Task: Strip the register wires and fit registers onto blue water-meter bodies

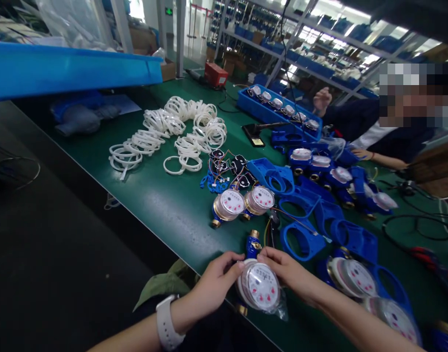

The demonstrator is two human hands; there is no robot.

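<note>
While our left hand (213, 282) pinched the rim of the water meter (259, 286) from one side, our right hand (287, 271) gripped it from the other, fingers closed on it at the near edge of the green desk (172, 205). Its dial faced up, a thin clear wrap trailing under it. Just beyond stood two more meters (242, 203), blue housings (304, 234) to their right, white rings (172, 134) heaped farther back. Across the desk, a co-worker's hand (322, 100) hovered over a blue tray (260, 111).
</note>
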